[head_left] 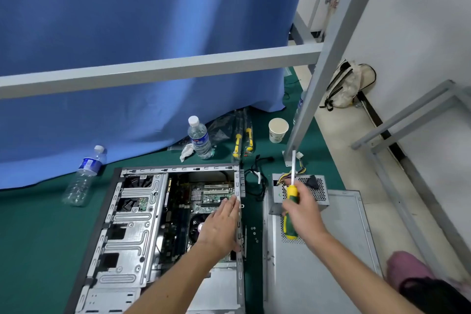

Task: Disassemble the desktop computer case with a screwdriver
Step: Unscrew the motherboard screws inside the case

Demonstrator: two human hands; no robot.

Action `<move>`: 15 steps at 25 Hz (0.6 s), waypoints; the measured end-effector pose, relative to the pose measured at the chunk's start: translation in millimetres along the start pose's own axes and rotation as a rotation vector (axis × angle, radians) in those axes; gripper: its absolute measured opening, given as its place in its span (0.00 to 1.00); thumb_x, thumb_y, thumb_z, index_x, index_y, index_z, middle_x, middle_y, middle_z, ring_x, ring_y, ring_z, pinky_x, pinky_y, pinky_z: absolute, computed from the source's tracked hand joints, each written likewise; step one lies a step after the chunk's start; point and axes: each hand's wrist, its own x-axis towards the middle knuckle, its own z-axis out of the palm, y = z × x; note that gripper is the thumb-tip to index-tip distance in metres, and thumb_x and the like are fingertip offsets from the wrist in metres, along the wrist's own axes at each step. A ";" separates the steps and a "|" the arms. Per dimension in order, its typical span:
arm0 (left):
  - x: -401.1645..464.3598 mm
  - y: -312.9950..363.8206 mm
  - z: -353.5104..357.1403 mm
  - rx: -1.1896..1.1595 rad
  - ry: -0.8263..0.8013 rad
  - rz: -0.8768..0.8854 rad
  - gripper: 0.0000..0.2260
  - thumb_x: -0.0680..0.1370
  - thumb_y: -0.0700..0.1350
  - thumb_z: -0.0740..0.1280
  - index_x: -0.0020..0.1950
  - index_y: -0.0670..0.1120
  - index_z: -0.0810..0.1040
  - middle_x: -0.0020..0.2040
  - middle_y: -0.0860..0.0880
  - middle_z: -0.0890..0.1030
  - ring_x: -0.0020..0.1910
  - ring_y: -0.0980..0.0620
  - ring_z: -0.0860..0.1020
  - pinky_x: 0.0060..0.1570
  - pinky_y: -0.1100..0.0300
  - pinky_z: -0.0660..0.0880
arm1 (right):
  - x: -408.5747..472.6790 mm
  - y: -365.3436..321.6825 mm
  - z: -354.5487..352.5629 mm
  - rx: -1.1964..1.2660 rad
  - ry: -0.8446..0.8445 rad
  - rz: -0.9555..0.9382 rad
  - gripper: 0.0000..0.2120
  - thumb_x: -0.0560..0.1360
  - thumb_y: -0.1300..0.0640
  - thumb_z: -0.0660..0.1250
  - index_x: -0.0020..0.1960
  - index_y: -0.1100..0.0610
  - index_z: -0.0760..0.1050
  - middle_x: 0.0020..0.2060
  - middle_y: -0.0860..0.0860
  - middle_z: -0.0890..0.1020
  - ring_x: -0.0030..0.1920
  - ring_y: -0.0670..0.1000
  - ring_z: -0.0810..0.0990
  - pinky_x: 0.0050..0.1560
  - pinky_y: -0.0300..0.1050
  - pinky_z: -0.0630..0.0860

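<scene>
Metal case (132, 224) open, left hand (219, 227) flat inside, right hand (303, 209) gripping screwdriver (291, 211), fingers hidden.

two bottles (200, 141) — one cup (278, 130), two hands (221, 224)

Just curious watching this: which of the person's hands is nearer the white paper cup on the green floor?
Right. The right hand, gripping the yellow-green screwdriver, is just below the white paper cup; the left hand lies farther left, flat inside the open grey computer case.

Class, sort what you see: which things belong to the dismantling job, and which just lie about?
Job: open grey metal computer case; green-and-yellow-handled screwdriver; removed grey side panel; loose silver screws.
Lying about: two clear plastic water bottles; white paper cup; beige backpack.
</scene>
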 end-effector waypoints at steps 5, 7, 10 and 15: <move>-26.6 -31.0 19.2 -0.278 0.140 0.049 0.38 0.78 0.54 0.69 0.81 0.48 0.52 0.81 0.50 0.49 0.79 0.49 0.51 0.76 0.57 0.54 | -25.6 -9.7 54.5 0.253 -0.210 0.130 0.15 0.78 0.64 0.66 0.62 0.52 0.74 0.44 0.58 0.79 0.39 0.53 0.81 0.45 0.56 0.83; -38.4 -55.7 22.2 -0.292 0.224 0.039 0.32 0.80 0.54 0.66 0.80 0.48 0.57 0.79 0.49 0.53 0.78 0.49 0.55 0.76 0.58 0.55 | -32.2 -12.1 67.5 0.239 -0.227 0.161 0.12 0.81 0.59 0.63 0.63 0.49 0.73 0.40 0.58 0.78 0.35 0.54 0.80 0.39 0.54 0.81; -49.3 -96.3 11.1 -0.353 0.318 -0.027 0.26 0.81 0.53 0.63 0.78 0.48 0.62 0.76 0.49 0.60 0.75 0.50 0.59 0.75 0.62 0.54 | -41.2 -15.3 84.1 0.127 -0.284 0.179 0.12 0.83 0.56 0.60 0.65 0.47 0.69 0.41 0.58 0.78 0.32 0.54 0.77 0.34 0.48 0.79; -71.4 -131.4 -12.4 -0.813 0.197 0.056 0.25 0.77 0.63 0.65 0.71 0.55 0.70 0.64 0.57 0.73 0.62 0.59 0.74 0.66 0.62 0.69 | -54.0 -25.5 148.0 0.073 -0.299 0.151 0.08 0.81 0.58 0.62 0.60 0.54 0.70 0.45 0.53 0.85 0.44 0.50 0.83 0.48 0.49 0.79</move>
